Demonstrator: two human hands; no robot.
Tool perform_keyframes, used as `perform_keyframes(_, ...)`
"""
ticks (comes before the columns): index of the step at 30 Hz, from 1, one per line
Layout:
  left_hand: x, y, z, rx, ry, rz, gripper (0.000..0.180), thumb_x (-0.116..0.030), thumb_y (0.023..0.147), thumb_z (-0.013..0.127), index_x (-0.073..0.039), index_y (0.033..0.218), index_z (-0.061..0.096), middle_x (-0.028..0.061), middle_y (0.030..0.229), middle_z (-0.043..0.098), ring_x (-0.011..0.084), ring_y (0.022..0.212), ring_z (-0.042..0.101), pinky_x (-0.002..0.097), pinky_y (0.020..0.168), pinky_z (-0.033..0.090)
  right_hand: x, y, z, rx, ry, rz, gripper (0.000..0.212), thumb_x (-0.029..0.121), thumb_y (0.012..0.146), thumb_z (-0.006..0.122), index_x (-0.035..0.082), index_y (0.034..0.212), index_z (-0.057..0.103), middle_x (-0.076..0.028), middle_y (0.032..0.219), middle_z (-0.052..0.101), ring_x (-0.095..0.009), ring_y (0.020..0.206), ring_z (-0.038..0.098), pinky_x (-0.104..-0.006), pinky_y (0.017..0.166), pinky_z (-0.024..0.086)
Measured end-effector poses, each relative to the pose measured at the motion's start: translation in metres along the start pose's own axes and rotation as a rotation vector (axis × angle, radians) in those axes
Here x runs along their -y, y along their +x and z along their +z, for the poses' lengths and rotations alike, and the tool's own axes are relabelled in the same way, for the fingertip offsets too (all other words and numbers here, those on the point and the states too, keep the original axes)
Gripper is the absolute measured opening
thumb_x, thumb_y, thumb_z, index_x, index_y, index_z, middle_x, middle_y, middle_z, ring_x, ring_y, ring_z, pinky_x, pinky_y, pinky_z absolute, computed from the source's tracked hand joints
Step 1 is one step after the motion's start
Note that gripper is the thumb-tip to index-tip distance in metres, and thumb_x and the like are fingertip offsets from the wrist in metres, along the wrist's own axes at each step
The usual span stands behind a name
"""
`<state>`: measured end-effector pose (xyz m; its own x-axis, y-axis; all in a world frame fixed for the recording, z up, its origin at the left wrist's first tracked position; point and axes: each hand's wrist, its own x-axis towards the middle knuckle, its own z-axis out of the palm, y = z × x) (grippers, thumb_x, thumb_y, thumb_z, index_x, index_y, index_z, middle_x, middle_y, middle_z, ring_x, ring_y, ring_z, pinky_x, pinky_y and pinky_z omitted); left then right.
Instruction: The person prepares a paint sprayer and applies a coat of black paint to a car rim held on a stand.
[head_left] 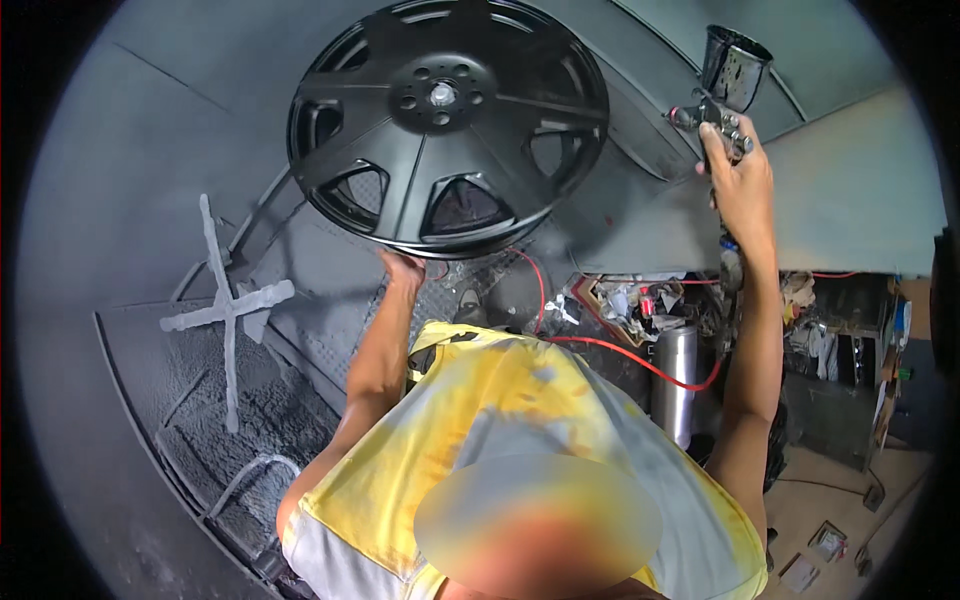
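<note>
A black multi-spoke wheel rim (408, 190) with a shiny bolt at its hub is in front of me, its face turned up toward me. My left hand (403, 268) is at the rim's near lower edge, gripping it from below; most of its fingers are hidden behind the rim. Out to the right, my right hand (740, 180) is wrapped round a spray gun (712, 115). A dark, paint-streaked cup (735, 70) sits on top of the gun. The gun's nozzle points left toward the wheel rim, some distance from it.
A red hose (620, 350) loops across on the right, near a silver cylinder (675, 385). To the left stands a grey-coated cross-shaped stand (228, 305). Crumpled rubbish (630, 305) and a cluttered shelf (840, 320) lie to the right. Grey panels (850, 180) rise beyond my right hand.
</note>
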<state>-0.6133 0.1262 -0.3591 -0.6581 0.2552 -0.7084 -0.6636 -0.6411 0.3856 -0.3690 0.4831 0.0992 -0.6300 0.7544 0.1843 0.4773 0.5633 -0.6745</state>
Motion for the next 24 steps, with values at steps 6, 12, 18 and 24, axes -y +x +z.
perform_keyframes(6,-0.038,0.041,0.01,0.017,0.036,0.085,0.07,-0.065,0.104,0.025,-0.012,0.132,0.061,0.0037,0.128,0.067,0.0259,0.115,0.064,0.0432,0.096,0.053,0.026,0.07,0.044,-0.092,0.019,-0.075,0.032,0.033,0.102,0.063,0.006,0.119,0.065,-0.004,0.07,0.065,-0.01,0.054,0.058,-0.0291,0.045,0.046)
perform_keyframes(12,-0.118,0.095,0.019,-0.019,0.178,0.102,0.071,-0.064,0.105,0.026,-0.008,0.128,0.064,0.0067,0.124,0.069,0.0289,0.113,0.065,0.0447,0.097,0.051,0.088,0.076,0.073,-0.005,0.25,-0.137,0.03,0.032,0.102,0.064,0.005,0.116,0.066,-0.002,0.077,0.067,-0.006,0.062,0.061,-0.0232,0.044,0.044)
perform_keyframes(18,-0.185,0.159,0.014,-0.105,0.348,0.098,0.072,-0.062,0.105,0.027,-0.005,0.123,0.067,0.0096,0.12,0.071,0.0319,0.112,0.066,0.0461,0.099,0.05,0.138,0.034,0.068,0.058,0.476,-0.006,0.026,0.026,0.102,0.064,0.004,0.116,0.063,-0.003,0.081,0.068,-0.005,0.068,0.063,-0.0197,0.041,0.039)
perform_keyframes(24,-0.251,0.188,0.035,-0.255,0.751,0.162,0.074,-0.061,0.106,0.028,-0.001,0.119,0.07,0.0126,0.116,0.073,0.0348,0.111,0.067,0.0476,0.1,0.048,0.12,0.0,0.04,-0.221,0.371,0.069,0.029,0.025,0.103,0.062,0.004,0.123,0.061,-0.005,0.088,0.071,-0.005,0.068,0.064,-0.0176,0.044,0.039)
